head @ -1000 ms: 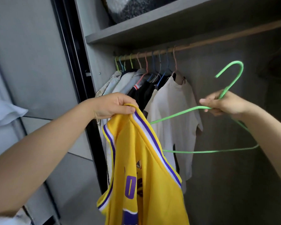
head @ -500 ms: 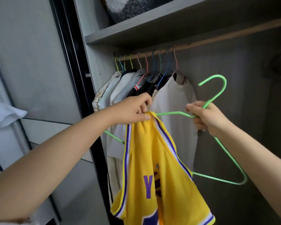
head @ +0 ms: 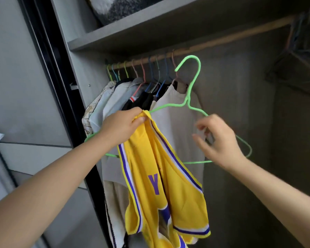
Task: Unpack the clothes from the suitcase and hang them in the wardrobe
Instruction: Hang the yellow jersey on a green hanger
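Note:
A yellow jersey (head: 161,176) with purple and white trim hangs from my left hand (head: 122,127), which grips its bunched shoulder strap together with the left arm of a green wire hanger (head: 190,90). The hanger stands upright, its hook just below the wooden rail (head: 222,40) and off it. My right hand (head: 218,140) is blurred, fingers spread and loosely bent, in front of the hanger's right arm, and grips nothing I can see. No suitcase is in view.
Several garments on coloured hangers crowd the rail's left end, a pale T-shirt (head: 175,119) outermost. A bunch of bare hangers (head: 297,51) hangs at the far right. A grey shelf (head: 150,33) above holds a dark fuzzy bundle (head: 118,8). The sliding door (head: 16,86) stands at left.
The hanger has turned upright and its left arm has gone into the jersey's strap under my left hand. My right hand has let go of the hanger's neck and moved down to the right.

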Demonstrator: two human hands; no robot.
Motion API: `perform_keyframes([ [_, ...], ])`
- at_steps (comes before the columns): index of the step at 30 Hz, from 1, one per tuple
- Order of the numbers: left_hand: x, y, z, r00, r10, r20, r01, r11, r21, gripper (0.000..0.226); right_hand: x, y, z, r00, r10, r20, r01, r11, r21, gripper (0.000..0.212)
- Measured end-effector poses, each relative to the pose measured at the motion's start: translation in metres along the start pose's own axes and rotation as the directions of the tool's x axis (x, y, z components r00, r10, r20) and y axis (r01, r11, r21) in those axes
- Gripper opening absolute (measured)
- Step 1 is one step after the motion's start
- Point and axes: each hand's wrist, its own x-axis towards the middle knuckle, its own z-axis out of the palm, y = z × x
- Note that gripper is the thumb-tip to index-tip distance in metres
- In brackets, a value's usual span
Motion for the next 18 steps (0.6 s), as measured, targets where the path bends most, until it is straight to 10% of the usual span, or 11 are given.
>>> perform_keyframes([
  [2,0.007,-0.001,-0.003,0.999,-0.030,-0.014,0.029,0.999,-0.022,0.029,-0.017,-0.012,0.013,0.880,0.191,0.435,-0.264,0.958,0.113,0.038],
  [4,0.012,-0.002,-0.004,0.999,-0.044,-0.030,0.044,0.999,-0.020,0.027,-0.028,-0.015,0.033,0.603,0.324,0.729,-0.497,0.867,0.025,0.047],
  [9,0.016,-0.017,-0.007,0.990,-0.100,-0.097,0.097,0.995,-0.032,0.025,-0.025,0.003,0.038,0.480,0.365,0.798,-0.751,0.641,0.159,0.008],
  [12,0.011,-0.039,-0.010,0.968,-0.197,-0.157,0.191,0.980,-0.052,0.032,-0.020,0.022,0.020,0.390,0.411,0.824,-0.566,0.813,-0.138,0.027],
  [15,-0.003,-0.062,-0.001,0.954,-0.252,-0.162,0.236,0.966,-0.110,0.029,-0.001,0.049,0.003,0.461,0.538,0.705,-0.321,0.842,-0.433,0.036],
  [18,-0.014,-0.075,0.015,0.956,-0.262,-0.130,0.228,0.946,-0.230,0.026,0.024,0.062,-0.010,0.661,0.628,0.411,-0.515,0.778,-0.361,0.024],
])
